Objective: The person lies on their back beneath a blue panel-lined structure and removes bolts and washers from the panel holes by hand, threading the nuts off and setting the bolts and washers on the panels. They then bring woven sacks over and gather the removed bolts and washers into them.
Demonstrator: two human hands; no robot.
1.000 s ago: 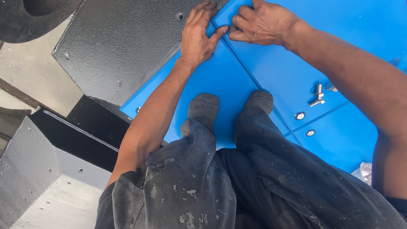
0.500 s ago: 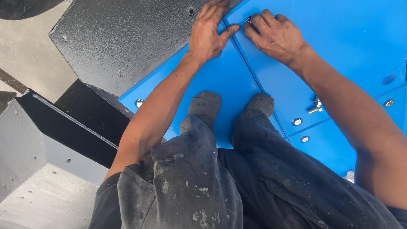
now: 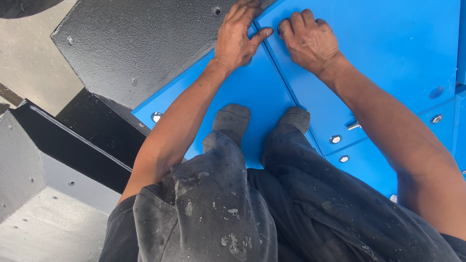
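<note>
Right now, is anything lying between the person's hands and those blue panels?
Nothing visible does. The left hand lies flat across the black plate and blue panel; the right hand presses directly on the neighbouring blue panel.

A single head-worn camera is looking steeply down from close above, facing forward over the person's knees and feet onto the flat blue metal panels [image 3: 388, 53], with both hands [image 3: 240, 36] lying near the top edge.

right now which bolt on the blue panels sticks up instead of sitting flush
The bolt beside the right forearm: its shank juts out sideways, while the other bolt heads sit flush in their holes.
</note>
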